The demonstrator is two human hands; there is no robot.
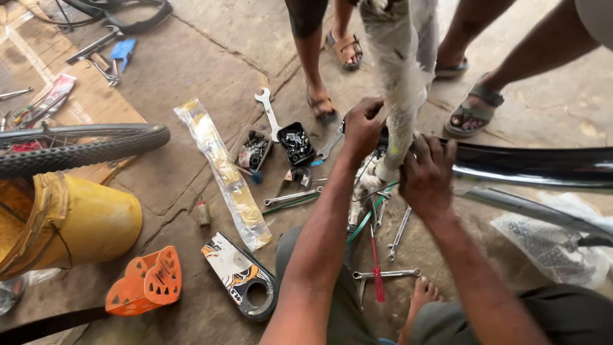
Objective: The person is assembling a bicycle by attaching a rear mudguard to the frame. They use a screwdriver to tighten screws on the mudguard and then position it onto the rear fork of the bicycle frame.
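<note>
While kneeling over scattered tools, both hands closed on a wrapped bicycle frame tube (403,89) standing upright at centre: left hand (362,128) gripping its left side, fingers curled shut; right hand (426,176) lower, clamped where tube meets a shiny black mudguard (536,166). Red screwdriver (377,268) lying below, untouched.

wrapped frame tube (402,76): matt plastic film | mudguard (530,167): glossy black | floor (211,57): rough stone
</note>
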